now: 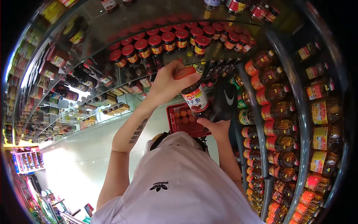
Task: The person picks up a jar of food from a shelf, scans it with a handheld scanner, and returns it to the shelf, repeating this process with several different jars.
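My left hand [167,84] is closed round the red lid of a dark glass jar [195,99], gripping it from above. The jar hangs tilted and has a white, red and blue label. Beside and just below its base is my right hand [216,128], its thumb stretched toward the jar's bottom; its other fingers are hidden. A black item with a swoosh mark [225,99] lies over that hand, and I cannot make out what it is. Beneath the jar, a red basket [171,125] contains several round orange-brown things.
Red-lidded jars [169,42] stand in rows on a glass shelf [108,46] ahead. Shelves of bottles and jars line the left. On the right, metal-railed racks hold many oil bottles [278,127]. A pale tiled floor [85,149] shows below.
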A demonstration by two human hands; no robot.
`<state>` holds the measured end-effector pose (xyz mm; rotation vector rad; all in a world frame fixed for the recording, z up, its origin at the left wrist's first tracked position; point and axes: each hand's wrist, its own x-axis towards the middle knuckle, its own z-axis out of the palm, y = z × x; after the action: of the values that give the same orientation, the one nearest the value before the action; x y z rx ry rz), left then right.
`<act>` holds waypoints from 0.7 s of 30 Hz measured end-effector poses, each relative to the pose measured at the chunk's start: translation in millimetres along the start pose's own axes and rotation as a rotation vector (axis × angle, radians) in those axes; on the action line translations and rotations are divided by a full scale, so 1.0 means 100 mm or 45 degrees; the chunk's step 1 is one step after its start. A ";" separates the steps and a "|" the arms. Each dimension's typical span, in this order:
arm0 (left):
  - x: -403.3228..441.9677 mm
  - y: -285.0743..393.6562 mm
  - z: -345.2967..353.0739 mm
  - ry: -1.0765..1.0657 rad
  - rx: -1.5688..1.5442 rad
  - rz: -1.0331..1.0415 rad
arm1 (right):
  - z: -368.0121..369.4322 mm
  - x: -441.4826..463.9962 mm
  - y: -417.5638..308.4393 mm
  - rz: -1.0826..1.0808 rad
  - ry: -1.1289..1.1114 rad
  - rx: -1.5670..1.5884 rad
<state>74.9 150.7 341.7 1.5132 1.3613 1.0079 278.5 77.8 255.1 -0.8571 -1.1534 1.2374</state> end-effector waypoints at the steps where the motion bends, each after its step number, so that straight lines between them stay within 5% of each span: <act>1: -0.04 0.11 0.00 0.011 -0.007 0.009 | 0.05 0.00 -0.04 -0.084 0.026 0.014; 4: -0.09 0.27 -0.04 0.016 0.061 -0.046 | 0.14 -0.01 -0.22 -0.035 -0.001 -0.028; 8: -0.18 0.38 -0.19 -0.249 -0.387 0.222 | 0.11 -0.02 -0.33 -0.038 -0.033 0.063; 13: -0.22 0.34 -0.20 -0.478 -0.941 0.255 | 0.16 -0.07 -0.44 0.182 -0.096 0.664; 21: -0.23 0.22 -0.16 -0.278 -0.946 0.240 | 0.14 -0.08 -0.38 0.295 -0.226 0.707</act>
<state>64.5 127.9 367.6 1.1391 0.5846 1.2421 274.8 62.3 293.3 -0.4728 -0.7906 1.7446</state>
